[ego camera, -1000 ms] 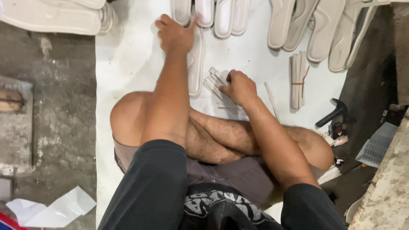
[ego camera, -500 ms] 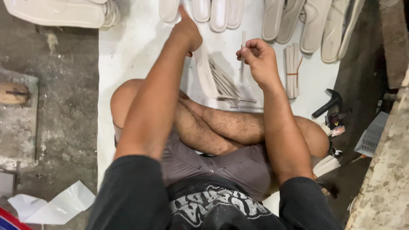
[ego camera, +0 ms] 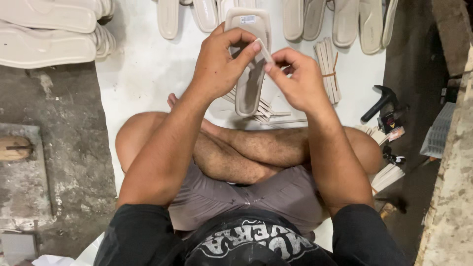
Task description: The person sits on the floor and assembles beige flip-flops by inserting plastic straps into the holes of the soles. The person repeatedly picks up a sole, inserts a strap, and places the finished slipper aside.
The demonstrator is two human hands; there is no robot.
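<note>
While the person sits cross-legged on the floor, a beige square-toed sandal sole [ego camera: 250, 74] is held up in front of them, above the crossed legs, with a thin pale strap strip [ego camera: 264, 50] at its upper right edge. Left hand [ego camera: 219, 64] wraps the sole from the left, fingers clamped on it, index fingertip pressing the top of the strip. Right hand [ego camera: 298, 79] comes in from the right, thumb and forefinger pinched together on the lower end of the same strip; other fingers curled. Just below the sole, a loose heap of pale cut strips [ego camera: 263, 109] lies on the white floor sheet [ego camera: 143, 74]. Right of the hands, a bundle of pale strips tied with a rubber band [ego camera: 327, 66] lies on the sheet. Along the top edge, a row of beige soles [ego camera: 345, 22] stands side by side; a stack of cream soles [ego camera: 49, 32] sits top left, partly on bare concrete floor [ego camera: 54, 148]. A black hammer [ego camera: 379, 101] lies at the right edge of the sheet, near the right knee. A wooden block [ego camera: 15, 148] lies far left.
</note>
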